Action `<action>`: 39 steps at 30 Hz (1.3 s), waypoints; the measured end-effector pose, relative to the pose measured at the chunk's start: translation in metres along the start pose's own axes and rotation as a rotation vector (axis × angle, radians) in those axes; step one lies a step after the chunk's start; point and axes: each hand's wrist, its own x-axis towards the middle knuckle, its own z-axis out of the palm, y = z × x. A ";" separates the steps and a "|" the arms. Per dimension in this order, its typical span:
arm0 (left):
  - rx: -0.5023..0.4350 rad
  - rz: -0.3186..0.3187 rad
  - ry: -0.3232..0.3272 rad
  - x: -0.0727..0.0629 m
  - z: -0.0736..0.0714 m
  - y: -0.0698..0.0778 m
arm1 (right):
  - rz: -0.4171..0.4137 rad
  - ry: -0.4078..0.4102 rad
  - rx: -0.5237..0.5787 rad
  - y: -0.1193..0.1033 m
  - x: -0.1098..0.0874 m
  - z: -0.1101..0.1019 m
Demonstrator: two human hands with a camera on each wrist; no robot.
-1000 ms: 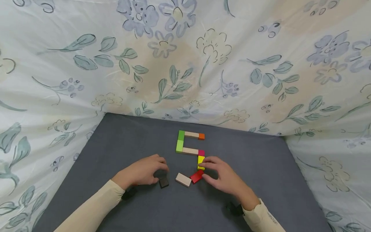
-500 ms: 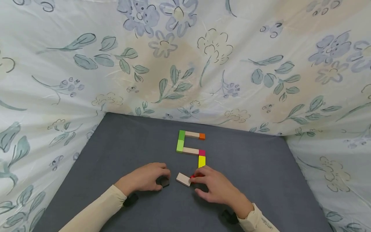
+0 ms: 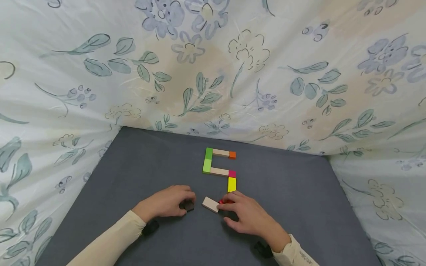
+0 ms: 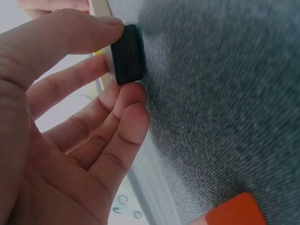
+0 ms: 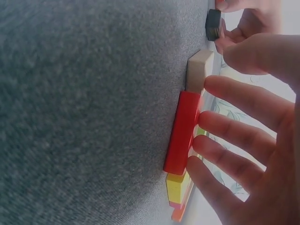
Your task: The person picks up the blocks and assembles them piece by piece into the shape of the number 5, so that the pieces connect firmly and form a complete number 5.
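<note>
My left hand [image 3: 168, 202] pinches a small black block [image 4: 127, 55] between thumb and fingers, low over the dark cloth. The straight fingers of my right hand [image 3: 251, 214] touch the top of a red block [image 5: 182, 133], which the hand mostly covers in the head view. Its index fingertip rests at the end of a plain wooden block [image 3: 210, 204], and the thumb stays apart. The red block's far end meets a yellow block [image 3: 232, 184], with a pink block [image 3: 232, 173] beyond it.
Farther back, a plain wooden strip [image 3: 219, 171], two green blocks [image 3: 208, 160], another wooden strip [image 3: 220, 152] and an orange block [image 3: 232, 155] continue the bent line. Floral fabric [image 3: 206, 74] rises behind the dark grey cloth [image 3: 283, 177]. An orange-red object [image 4: 236, 211] shows in the left wrist view.
My right hand has moved from the yellow block down and left onto the red and wooden blocks. My left hand has moved slightly down and taken hold of the black block.
</note>
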 end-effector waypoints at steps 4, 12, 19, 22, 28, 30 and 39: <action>-0.023 0.001 0.024 0.004 -0.002 -0.005 | 0.003 0.008 0.001 -0.003 -0.001 0.000; -0.023 -0.014 0.052 0.020 -0.012 -0.007 | 0.014 0.017 -0.012 -0.003 0.001 0.000; -0.007 -0.014 0.037 0.037 -0.017 -0.002 | 0.016 0.019 -0.003 -0.004 0.000 0.000; 0.007 -0.013 0.022 0.043 -0.015 0.000 | 0.012 0.022 -0.006 -0.004 -0.001 0.000; 0.022 -0.018 -0.008 0.051 -0.010 -0.002 | 0.009 0.023 -0.012 -0.005 -0.001 0.001; 0.017 -0.012 -0.013 0.052 -0.009 -0.002 | 0.010 0.023 -0.013 -0.005 -0.001 0.001; 0.014 0.011 -0.007 0.053 -0.009 0.000 | 0.029 0.008 -0.012 -0.006 0.000 -0.001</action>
